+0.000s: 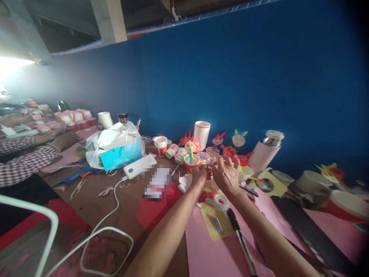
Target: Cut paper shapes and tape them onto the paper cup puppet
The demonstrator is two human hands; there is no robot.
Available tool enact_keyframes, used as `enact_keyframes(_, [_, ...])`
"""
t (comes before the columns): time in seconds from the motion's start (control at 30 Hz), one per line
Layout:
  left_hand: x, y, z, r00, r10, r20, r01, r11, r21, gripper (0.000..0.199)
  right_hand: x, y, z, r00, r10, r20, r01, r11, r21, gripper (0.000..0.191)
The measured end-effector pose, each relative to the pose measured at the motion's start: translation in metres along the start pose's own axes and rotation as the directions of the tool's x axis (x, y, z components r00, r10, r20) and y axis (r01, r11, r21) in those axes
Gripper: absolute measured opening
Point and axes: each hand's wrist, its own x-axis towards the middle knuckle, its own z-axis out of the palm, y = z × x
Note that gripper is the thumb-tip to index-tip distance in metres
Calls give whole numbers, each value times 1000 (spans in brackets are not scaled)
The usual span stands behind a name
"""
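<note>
- From where I stand, the left hand (199, 177) and the right hand (227, 175) come together over the near side of the craft cluster, fingertips close; I can't tell whether either is pinching something, since the fingers hide it.
- The thing nearest them is a paper cup (190, 168) just beyond the left hand, with a yellow paper face (190, 146) standing up from it.
- Several pieces look finished to me: at the far side, a pink face with red ears (218, 141) and a pale face with green ears (238, 141) stand upright, features drawn on.
- Work seems to be left, judging by the supplies: a tall cup stack (201, 134) behind, and nearer, a tape roll (221, 202), a black pen (240, 236), a yellow paper piece (207, 225) and a broad pink sheet (201, 256). How many more are wanted, I can't say.
- As for writing, I can read none: the red-and-white cup (160, 148) on the left has markings too small to make out, the phone (158, 182) is blurred over, and the power bank (140, 167) shows no legible label.
</note>
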Motion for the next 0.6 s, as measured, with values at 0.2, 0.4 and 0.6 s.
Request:
enact_keyframes(0.2, [-5,5,1,1000,-1,-9,1,1000,-4,2,-1,0,3,1000,12,7,-12,1000,2,43])
enact_keyframes(0.4, [-5,4,2,1000,15,-10,-15,1000,-5,1,2,-1,-2,1000,3,7,-3,1000,24,40])
enact_keyframes(0.6, [-7,4,2,998,67,8,-67,997,32,12,15,14,-22,999,45,-19,-45,999,-13,29])
